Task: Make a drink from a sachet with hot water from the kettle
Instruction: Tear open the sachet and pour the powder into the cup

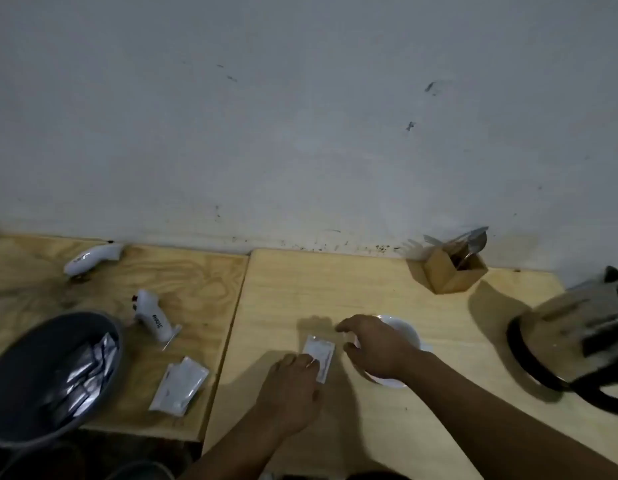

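Head view: my left hand [293, 393] pinches the near end of the sachet [319, 356] flat on the table [369, 289], probably to steady it. My right hand [376, 348] hovers spread over the cup [404, 329]; kettle [574, 341] waits far right.

head view, looking down, table [369, 289] close

Dark lettering on white controller [157, 322], seemingly unreadable
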